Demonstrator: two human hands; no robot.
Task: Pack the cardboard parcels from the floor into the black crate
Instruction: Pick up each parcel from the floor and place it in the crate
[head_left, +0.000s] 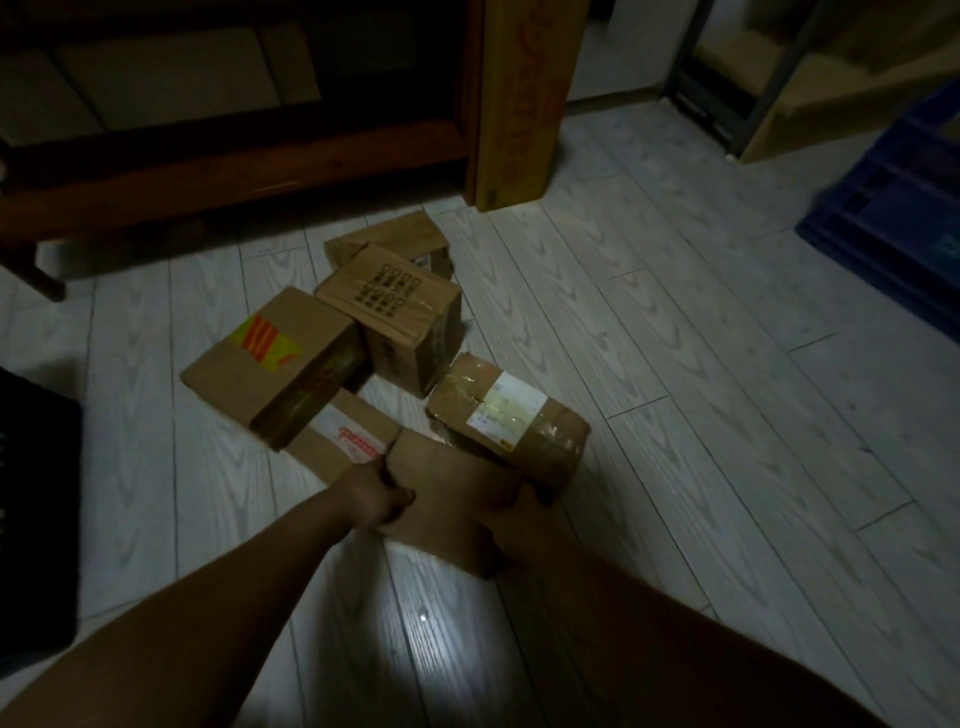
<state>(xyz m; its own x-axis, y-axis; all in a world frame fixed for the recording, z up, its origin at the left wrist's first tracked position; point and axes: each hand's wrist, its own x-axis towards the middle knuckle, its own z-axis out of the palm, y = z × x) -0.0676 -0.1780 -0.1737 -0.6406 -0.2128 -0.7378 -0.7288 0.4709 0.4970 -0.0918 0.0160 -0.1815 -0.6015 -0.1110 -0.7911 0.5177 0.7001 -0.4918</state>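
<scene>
Both hands are on the plain brown cardboard parcel, lower centre of frame, at the near edge of the pile on the pale wood-grain plank floor. Can't tell if it's off the floor.

Left hand clamps the parcel's left edge, fingers curled round the side. Right hand clasps the right edge; it's in shadow, so single fingers can't be made out. Both forearms reach in nearly straight from the bottom of frame and converge on the box.

Handling guess: small, stiff corrugated card, probably light, dry surface so decent grip. Squeezing opposite edges looks right (contents unknown, so go gently). It sits against the clear-taped brown parcel with a white label, centre right, and the flat brown parcel with a red-and-white label, centre left, so lifting straight up avoids dragging them.

The black crate is probably the dark block at the left edge.
</scene>
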